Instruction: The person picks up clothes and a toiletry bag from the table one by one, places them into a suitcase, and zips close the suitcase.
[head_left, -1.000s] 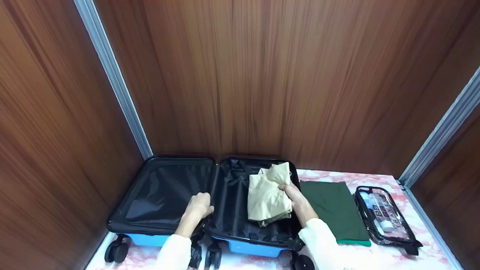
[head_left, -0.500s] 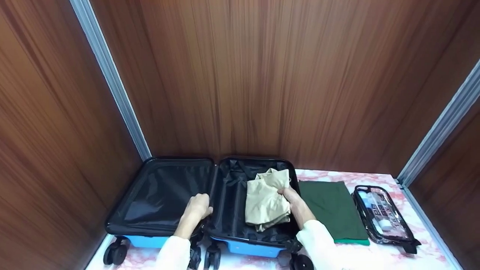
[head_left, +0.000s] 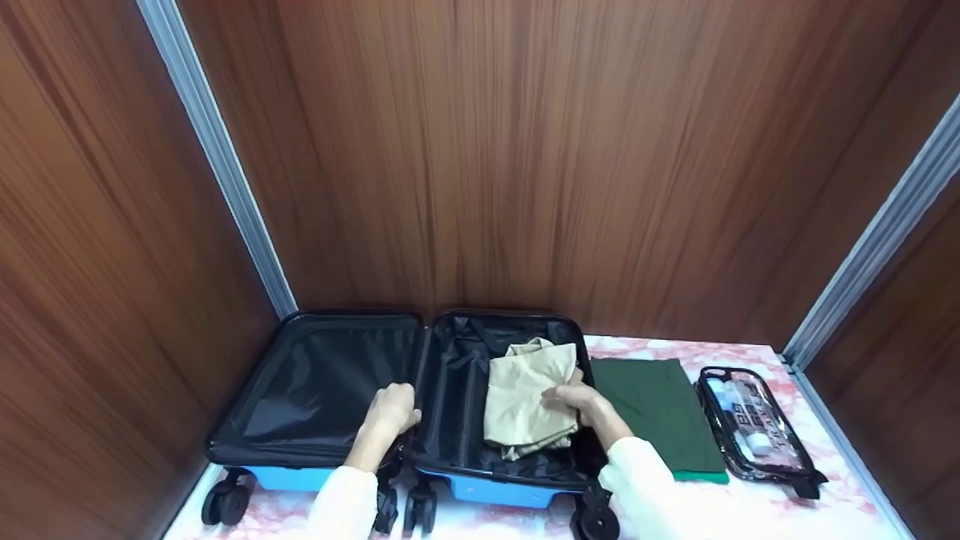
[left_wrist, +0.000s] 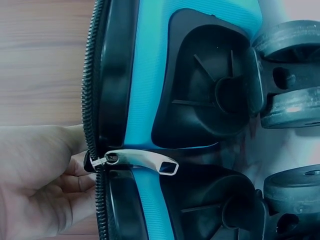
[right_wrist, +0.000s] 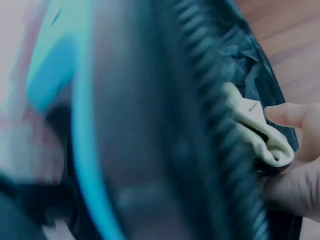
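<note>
Pinching beige cloth (head_left: 525,401), right hand (head_left: 581,400) at suitcase (head_left: 461,409), left hand (head_left: 391,409) curled, grip unclear, clear pouch (head_left: 784,448) with unreadable lettering (head_left: 751,416)

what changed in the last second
The beige folded garment is now lower and flatter in the right half of the open suitcase; the right hand still holds it, further in. The left hand, dark green cloth and transparent toiletry pouch stayed put.
</note>
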